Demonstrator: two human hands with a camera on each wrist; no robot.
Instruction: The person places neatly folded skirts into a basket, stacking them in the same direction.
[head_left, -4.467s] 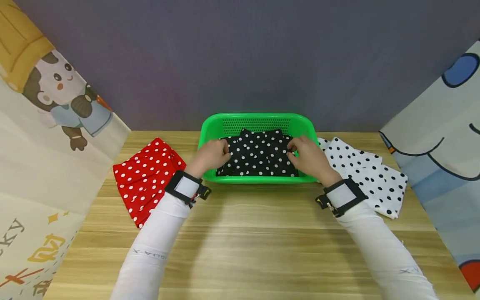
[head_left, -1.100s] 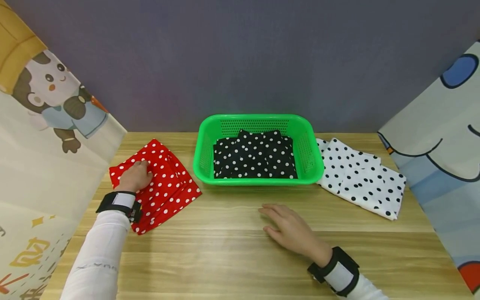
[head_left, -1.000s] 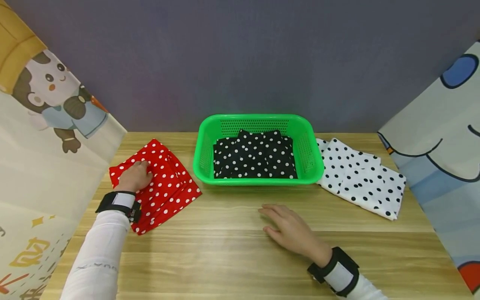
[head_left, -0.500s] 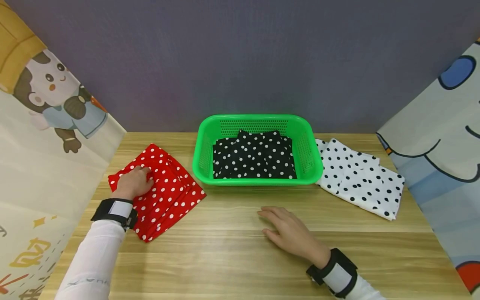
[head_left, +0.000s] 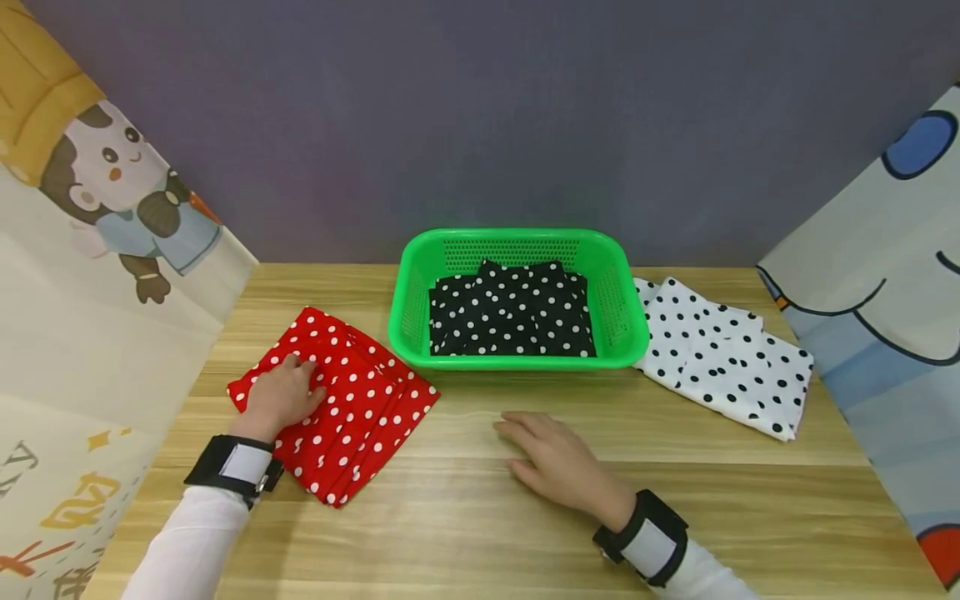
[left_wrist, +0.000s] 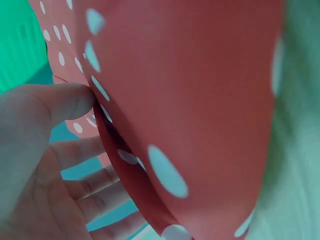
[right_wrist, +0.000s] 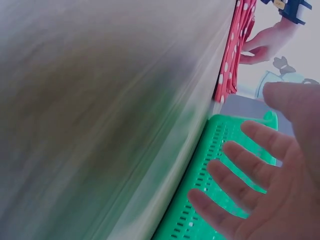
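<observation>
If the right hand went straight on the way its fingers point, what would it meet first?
Likely the red dotted cloth, at its corner by the green basket. How high the right hand sits is unclear, so it might pass over.

left hand: on red dotted cloth | right hand: over table | black dotted cloth: in green basket

One side pinching, other side just chilling lol
Left hand has thumb and fingers bent in a pinch, left arm stretched forward; right hand is relaxed, back facing up, fingers slightly spread, thumb apart.
</observation>
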